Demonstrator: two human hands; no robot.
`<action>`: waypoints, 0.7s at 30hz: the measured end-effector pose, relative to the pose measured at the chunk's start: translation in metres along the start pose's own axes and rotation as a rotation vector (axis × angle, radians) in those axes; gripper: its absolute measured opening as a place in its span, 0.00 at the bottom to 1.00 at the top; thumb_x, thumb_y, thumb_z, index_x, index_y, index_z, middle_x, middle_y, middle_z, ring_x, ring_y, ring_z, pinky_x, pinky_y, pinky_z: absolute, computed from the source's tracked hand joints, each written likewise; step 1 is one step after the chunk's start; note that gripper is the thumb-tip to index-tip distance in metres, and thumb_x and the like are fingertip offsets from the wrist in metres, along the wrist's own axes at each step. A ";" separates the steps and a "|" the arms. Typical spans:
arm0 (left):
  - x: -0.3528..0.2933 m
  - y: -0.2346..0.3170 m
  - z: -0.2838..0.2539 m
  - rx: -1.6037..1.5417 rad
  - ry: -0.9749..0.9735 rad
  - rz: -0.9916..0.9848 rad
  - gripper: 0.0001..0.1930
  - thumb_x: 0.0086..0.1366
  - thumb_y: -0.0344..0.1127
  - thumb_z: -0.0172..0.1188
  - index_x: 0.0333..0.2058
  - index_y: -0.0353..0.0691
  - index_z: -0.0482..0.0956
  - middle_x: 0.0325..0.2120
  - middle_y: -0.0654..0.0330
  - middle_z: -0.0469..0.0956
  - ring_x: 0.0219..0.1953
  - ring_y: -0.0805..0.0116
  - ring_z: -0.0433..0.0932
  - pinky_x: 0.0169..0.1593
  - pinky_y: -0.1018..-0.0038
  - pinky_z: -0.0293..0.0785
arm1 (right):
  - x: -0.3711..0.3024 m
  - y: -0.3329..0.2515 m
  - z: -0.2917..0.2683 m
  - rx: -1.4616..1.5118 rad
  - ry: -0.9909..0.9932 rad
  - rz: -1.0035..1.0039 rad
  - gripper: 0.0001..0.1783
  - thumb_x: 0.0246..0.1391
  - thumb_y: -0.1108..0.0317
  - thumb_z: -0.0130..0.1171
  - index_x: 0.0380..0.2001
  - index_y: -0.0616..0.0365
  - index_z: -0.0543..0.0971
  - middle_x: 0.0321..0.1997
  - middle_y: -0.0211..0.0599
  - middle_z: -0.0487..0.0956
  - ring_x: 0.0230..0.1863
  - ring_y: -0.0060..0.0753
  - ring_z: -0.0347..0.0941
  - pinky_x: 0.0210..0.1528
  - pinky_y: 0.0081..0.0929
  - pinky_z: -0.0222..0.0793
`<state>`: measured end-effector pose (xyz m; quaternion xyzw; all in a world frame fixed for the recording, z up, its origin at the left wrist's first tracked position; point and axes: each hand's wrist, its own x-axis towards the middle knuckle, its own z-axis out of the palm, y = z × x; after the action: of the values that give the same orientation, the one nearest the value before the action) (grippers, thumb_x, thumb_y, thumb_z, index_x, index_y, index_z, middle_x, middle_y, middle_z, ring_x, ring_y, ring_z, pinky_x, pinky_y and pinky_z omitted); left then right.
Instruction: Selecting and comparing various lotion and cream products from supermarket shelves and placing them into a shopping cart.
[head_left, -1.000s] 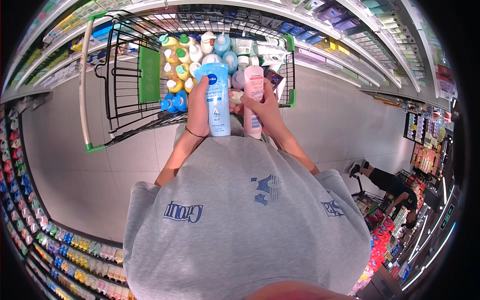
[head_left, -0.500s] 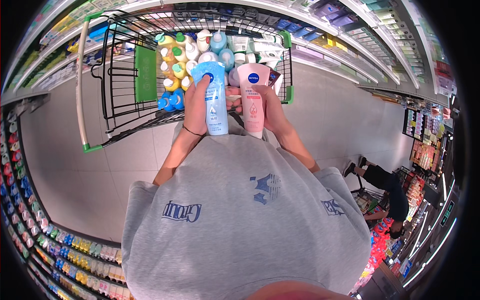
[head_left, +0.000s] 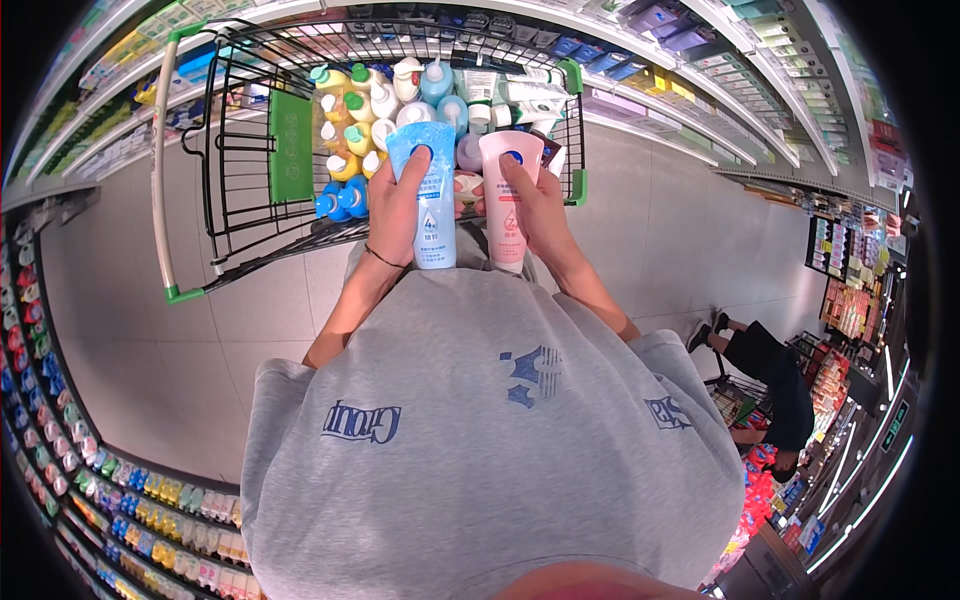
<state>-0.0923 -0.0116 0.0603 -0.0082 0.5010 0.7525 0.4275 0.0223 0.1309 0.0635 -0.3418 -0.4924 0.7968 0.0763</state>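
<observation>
Blue tube (head_left: 433,225) held by my left hand (head_left: 396,205), fingers curled round side, thumb on front near broad end. Pink tube (head_left: 507,235) in my right hand (head_left: 541,212), gripped likewise. Narrow gap between tubes, edges not touching. Both narrow ends sit close to my grey shirt (head_left: 450,420); broad ends overlap view of bottles (head_left: 382,101) in cart (head_left: 291,150). Bottles crowd cart's right part; bare wire shows at left. Grey floor (head_left: 655,215) spreads wide to either side; shelves (head_left: 680,85) border cart's far edge.
</observation>
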 end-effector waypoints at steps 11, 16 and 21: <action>0.002 -0.001 -0.002 -0.087 -0.044 -0.075 0.19 0.70 0.48 0.49 0.43 0.35 0.72 0.25 0.54 0.79 0.21 0.65 0.79 0.26 0.72 0.78 | 0.001 0.003 0.003 0.115 -0.057 0.112 0.22 0.66 0.54 0.47 0.44 0.66 0.73 0.31 0.44 0.81 0.25 0.32 0.78 0.29 0.25 0.77; 0.000 0.001 -0.001 -0.031 -0.002 -0.009 0.16 0.69 0.45 0.51 0.42 0.35 0.72 0.26 0.53 0.79 0.19 0.65 0.79 0.23 0.74 0.77 | -0.001 0.005 0.004 0.009 0.001 0.037 0.22 0.64 0.52 0.49 0.44 0.63 0.73 0.29 0.41 0.80 0.22 0.29 0.78 0.23 0.23 0.75; -0.002 0.002 -0.001 -0.049 0.004 -0.033 0.16 0.69 0.45 0.51 0.41 0.35 0.72 0.25 0.53 0.79 0.19 0.65 0.79 0.23 0.74 0.77 | -0.001 0.006 0.003 -0.008 -0.007 0.064 0.23 0.64 0.51 0.49 0.43 0.64 0.73 0.30 0.42 0.80 0.23 0.29 0.78 0.24 0.23 0.76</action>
<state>-0.0924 -0.0136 0.0622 -0.0285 0.4829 0.7574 0.4385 0.0226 0.1258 0.0597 -0.3550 -0.4847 0.7980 0.0479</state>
